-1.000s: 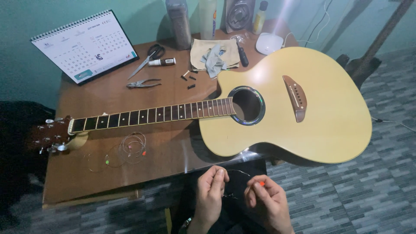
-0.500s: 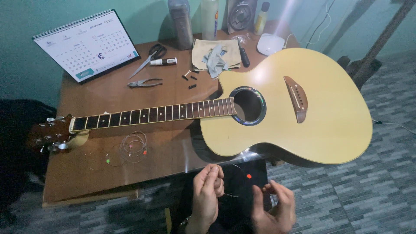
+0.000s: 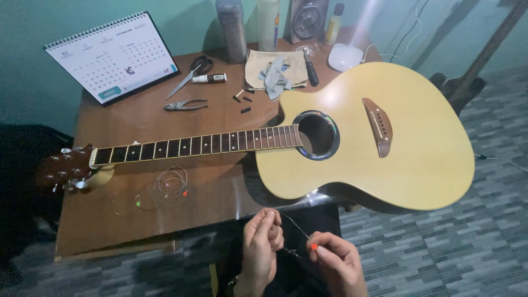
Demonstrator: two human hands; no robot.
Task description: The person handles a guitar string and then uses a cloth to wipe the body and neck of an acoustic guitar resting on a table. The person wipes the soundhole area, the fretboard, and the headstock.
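Note:
An acoustic guitar with a pale yellow body and no strings lies across a brown wooden table, its neck pointing left. Below the table's front edge, my left hand pinches a thin guitar string between its fingers. My right hand holds the same string at its end, where an orange ball end shows at the fingertips. The string arcs between both hands.
Coiled strings lie on the table near the headstock. Behind the neck sit pliers, scissors, small bridge pins, a cloth, a desk calendar and bottles. A tiled floor lies to the right.
Both hands have shifted slightly while handling the string; the right hand has turned so the orange ball end sits at its fingertips. The guitar has not moved.

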